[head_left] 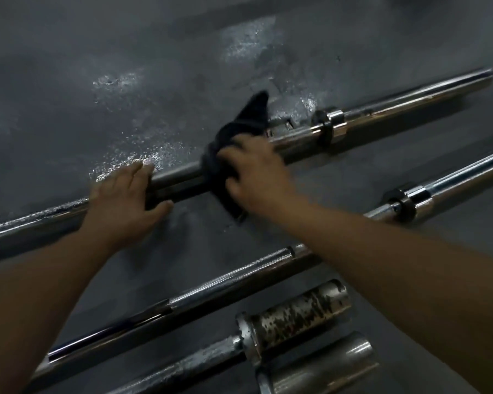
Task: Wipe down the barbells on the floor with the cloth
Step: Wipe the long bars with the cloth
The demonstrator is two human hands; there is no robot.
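A long chrome barbell (382,115) lies slantwise across the dark floor, from lower left to upper right. A dark cloth (239,129) is wrapped over its shaft near the collar. My right hand (256,172) grips the cloth around the shaft. To the left of the cloth, my left hand (125,200) rests over the same shaft, fingers across the top and thumb on the near side. A second barbell (453,183) with a knurled shaft lies parallel, nearer to me. A third, rust-spotted barbell (293,314) lies closest.
The grey floor (125,81) has pale scuffed patches beyond the far bar. A plain steel sleeve (333,365) lies at the bottom edge beside the rusty one. The bars lie close together, with narrow strips of floor between them.
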